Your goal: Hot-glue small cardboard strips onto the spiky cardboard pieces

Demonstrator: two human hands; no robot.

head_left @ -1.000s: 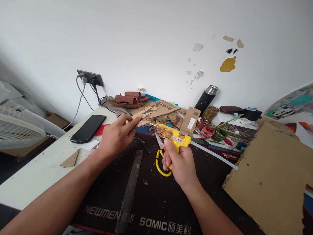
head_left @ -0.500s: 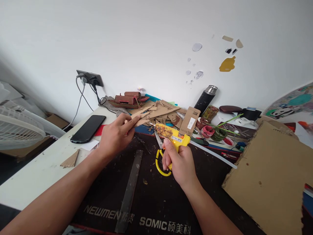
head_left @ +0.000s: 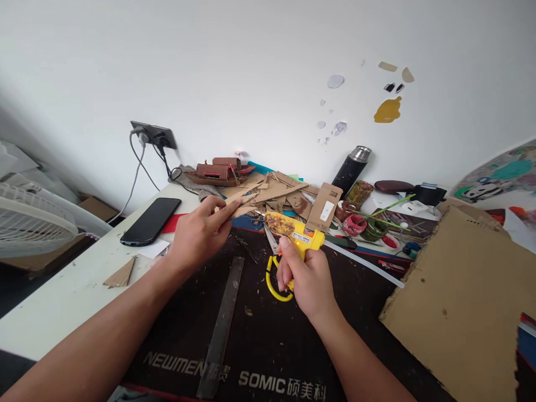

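My right hand (head_left: pixel 307 279) is wrapped round the grip of a yellow hot glue gun (head_left: pixel 288 226). Its metal nozzle points left, and a long whitish glue stick (head_left: pixel 368 262) sticks out behind. The gun's barrel is stained brown. My left hand (head_left: pixel 203 229) has thumb and fingers pinched together on a thin piece of cardboard (head_left: pixel 247 198), just left of the nozzle tip. Where that piece ends is hard to tell against the cardboard scraps (head_left: pixel 278 190) behind. Below the gun lie scissors with yellow handles (head_left: pixel 272 285), partly hidden by my right hand.
A metal ruler (head_left: pixel 221 329) lies on the black mat (head_left: pixel 268 346). To the left are a phone (head_left: pixel 151 220) and a fan (head_left: pixel 33 209). Model boats (head_left: pixel 218 172), a black flask (head_left: pixel 352 170) and paint pots (head_left: pixel 355 224) stand behind; a large cardboard sheet (head_left: pixel 456 301) is at right.
Both hands stay in nearly the same place, the glue gun's nozzle still beside my left fingertips. The view has shifted very slightly.
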